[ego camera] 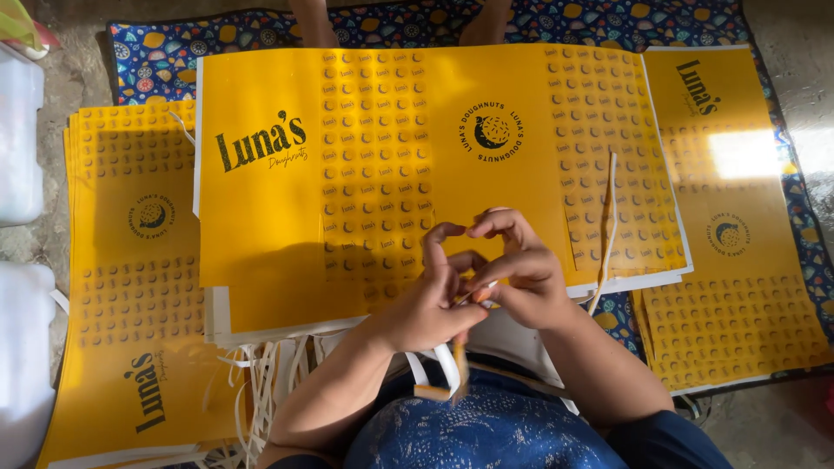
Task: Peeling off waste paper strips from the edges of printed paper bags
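Note:
My left hand [427,300] and my right hand [519,269] meet at the near edge of a large yellow printed paper sheet [278,208] that lies flat across a stack in front of me. Both hands pinch a thin white strip [447,365] whose loose end hangs down toward my lap. Another long white strip [608,226] lies across the right part of the sheet, just right of my right hand.
A stack of the same yellow sheets [130,287] lies at the left, another stack [738,260] at the right. Peeled white strips [261,382] pile up at my left knee. A patterned blue mat [156,52] is underneath. White plastic bins [17,139] stand far left.

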